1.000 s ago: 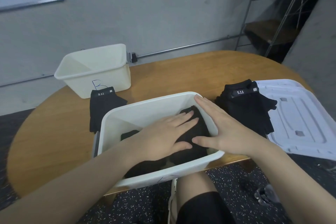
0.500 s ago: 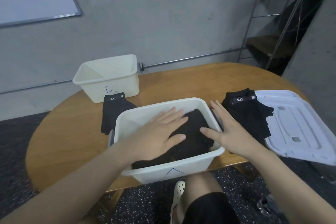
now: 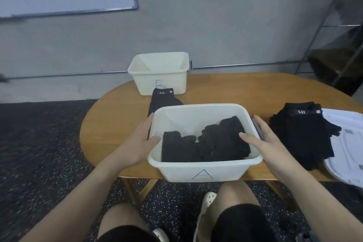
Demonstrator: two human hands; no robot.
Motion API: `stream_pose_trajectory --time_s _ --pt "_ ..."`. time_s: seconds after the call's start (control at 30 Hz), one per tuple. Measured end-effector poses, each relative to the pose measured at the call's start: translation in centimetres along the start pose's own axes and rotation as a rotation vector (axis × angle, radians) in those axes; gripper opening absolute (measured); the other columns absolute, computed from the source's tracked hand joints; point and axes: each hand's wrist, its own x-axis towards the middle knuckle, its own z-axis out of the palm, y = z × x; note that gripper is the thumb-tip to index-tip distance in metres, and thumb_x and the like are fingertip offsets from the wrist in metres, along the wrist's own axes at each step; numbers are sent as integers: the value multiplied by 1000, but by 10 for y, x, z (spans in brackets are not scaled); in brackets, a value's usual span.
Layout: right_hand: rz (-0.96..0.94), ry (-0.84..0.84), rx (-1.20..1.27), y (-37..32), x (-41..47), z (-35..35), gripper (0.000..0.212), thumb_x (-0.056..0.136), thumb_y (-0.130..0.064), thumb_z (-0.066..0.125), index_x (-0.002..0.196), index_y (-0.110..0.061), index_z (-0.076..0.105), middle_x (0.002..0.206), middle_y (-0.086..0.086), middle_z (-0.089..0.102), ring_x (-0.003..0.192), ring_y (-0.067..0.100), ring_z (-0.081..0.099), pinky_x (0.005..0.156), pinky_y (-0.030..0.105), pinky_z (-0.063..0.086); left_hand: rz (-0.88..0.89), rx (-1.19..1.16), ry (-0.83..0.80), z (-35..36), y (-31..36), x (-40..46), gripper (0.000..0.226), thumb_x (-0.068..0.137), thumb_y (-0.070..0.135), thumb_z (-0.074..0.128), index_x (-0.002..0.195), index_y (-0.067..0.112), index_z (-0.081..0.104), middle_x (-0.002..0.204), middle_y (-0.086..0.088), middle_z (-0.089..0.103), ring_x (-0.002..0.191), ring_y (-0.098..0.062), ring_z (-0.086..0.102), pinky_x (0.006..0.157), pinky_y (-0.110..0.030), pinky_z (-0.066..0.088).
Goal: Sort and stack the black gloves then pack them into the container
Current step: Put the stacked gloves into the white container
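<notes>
A white container marked A (image 3: 176, 171) stands at the table's near edge. Black gloves (image 3: 212, 143) lie inside it in an untidy heap. My left hand (image 3: 139, 139) holds its left wall, fingers outside and thumb over the rim. My right hand (image 3: 269, 143) holds the right wall the same way, thumb tip near the gloves. Another pile of black gloves (image 3: 302, 131) lies on the table to the right. A single black glove (image 3: 163, 98) lies behind container A, partly hidden by it.
A second white container marked B (image 3: 159, 76) stands at the wooden table's (image 3: 225, 88) far side with nothing visible inside. A white lid (image 3: 347, 143) lies at the right edge under the glove pile. A metal shelf stands at the far right.
Both hands have lifted off the gloves inside container A and moved out to its left and right walls. The gloves lie uncovered.
</notes>
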Motion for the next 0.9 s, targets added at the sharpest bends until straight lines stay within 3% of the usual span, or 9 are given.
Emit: stream_pose_trajectory --time_s 0.1,0.17,0.23,0.33,0.47,0.67,0.77,0.83,0.9 --pt "-11 -50 -34 -2 -4 28 87 92 -39 74 161 -43 21 166 -18 27 145 10 36 109 35 37 -35 -19 21 -20 -16 -17 58 103 9 51 132 58 40 121 38 57 114 20 50 87 -9 43" --pt "-15 -80 -53 -8 -5 54 87 94 -39 72 162 -41 18 166 -19 24 148 11 33 113 36 35 -93 25 51 -37 -25 -28 57 104 7 50 124 59 39 115 42 54 109 25 49 86 -9 40" --pt "-24 -109 -98 -14 -5 83 86 96 -39 69 163 -40 15 167 -19 23 150 11 32 117 38 33 -141 77 103 -57 -36 -36 56 105 10 50 124 60 36 122 41 47 114 13 50 98 -20 39" --pt "-48 -163 -98 -28 -7 128 84 99 -33 66 164 -36 13 164 -19 26 147 10 33 109 29 32 -258 148 173 -88 -55 -49 59 107 17 49 148 52 22 137 21 42 124 -12 44 103 -36 38" --pt "-62 -250 -81 -43 -9 181 86 100 -32 65 164 -35 8 162 -18 29 127 -1 36 103 21 30 -395 202 236 -128 -83 -59 64 107 24 49 161 40 19 156 2 44 136 -30 48 112 -51 40" --pt "-68 -452 -104 -46 -2 211 96 95 -52 66 163 -41 0 152 -27 26 131 -5 31 110 23 28 -478 280 277 -165 -108 -59 63 108 18 44 162 39 18 162 -2 38 142 -34 42 115 -50 32" --pt "-68 -524 -159 -47 13 208 95 92 -61 64 162 -44 2 150 -29 27 136 -4 31 112 24 27 -455 309 315 -174 -117 -46 57 108 18 45 162 27 27 163 0 37 147 -29 38 118 -46 29" --pt "-83 -496 -189 -52 32 202 88 94 -62 59 163 -40 9 153 -24 32 140 0 38 115 26 29 -415 348 349 -179 -119 -29 56 108 21 47 161 18 29 165 -3 33 151 -25 32 122 -42 24" --pt "-87 -408 -168 -59 60 193 73 99 -53 57 161 -36 22 155 -17 41 126 -5 52 116 30 38 -350 354 371 -182 -115 -2 56 108 23 48 161 16 31 166 -4 31 151 -24 31 122 -38 24"
